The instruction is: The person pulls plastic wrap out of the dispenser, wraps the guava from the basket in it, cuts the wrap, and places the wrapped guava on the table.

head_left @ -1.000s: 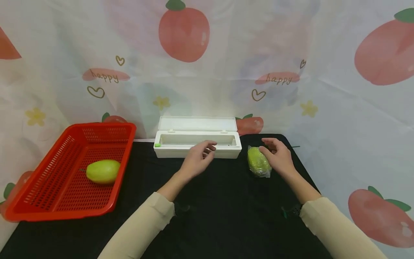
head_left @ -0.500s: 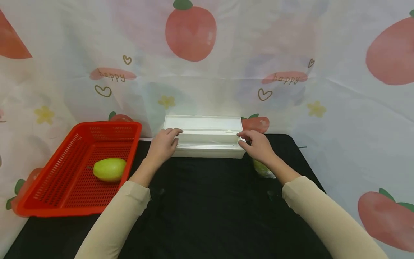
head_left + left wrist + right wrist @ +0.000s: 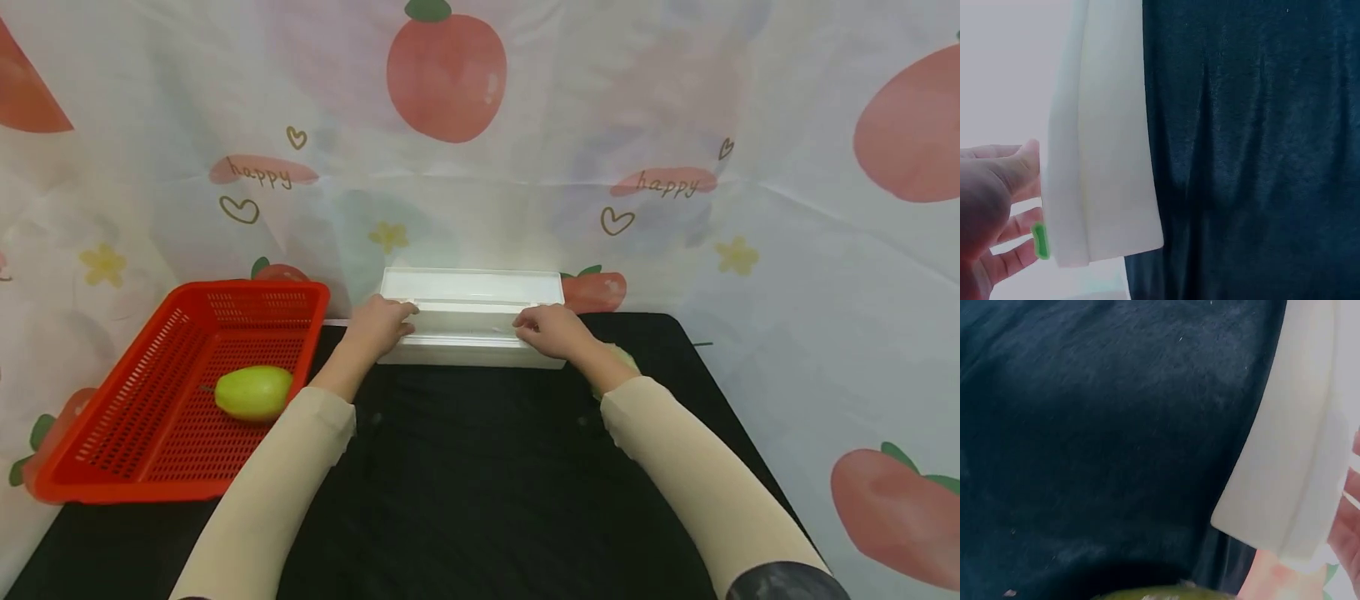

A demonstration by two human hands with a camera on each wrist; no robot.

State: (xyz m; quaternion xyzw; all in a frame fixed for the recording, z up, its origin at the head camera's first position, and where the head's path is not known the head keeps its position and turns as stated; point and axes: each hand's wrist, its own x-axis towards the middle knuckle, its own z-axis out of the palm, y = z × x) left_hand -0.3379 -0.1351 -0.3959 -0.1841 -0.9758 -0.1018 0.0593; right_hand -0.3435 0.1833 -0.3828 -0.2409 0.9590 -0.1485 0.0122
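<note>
Lying left of the left forearm: red basket (image 3: 142, 492), slotted, one yellow-green fruit (image 3: 253, 392) on its side in it, near the wall closest to that arm. Left sleeve (image 3: 258, 492), cream-coloured, passes before the basket's near right corner. Left hand (image 3: 375, 327) at the left end of a long white box (image 3: 468, 356); fingers loosely bent, thumb and fingertips well parted, nothing seen in its hold. Left wrist view: small green piece (image 3: 1040, 240) on the box edge, just beside the lower fingers; touch unclear. Box trough runs between the two hands; lid (image 3: 472, 285) raised behind both. Black cloth (image 3: 480, 467) between the forearms, under the box. Right hand (image 3: 553, 329) over the box's right part, a little inward of its end; fingers bent, tips close to the thumb. Cannot tell whether anything thin is pinched there; right wrist view shows only part of the fingers, at the frame edge. Beside the right wrist, mostly hidden by it: pale green item (image 3: 626, 357).
</note>
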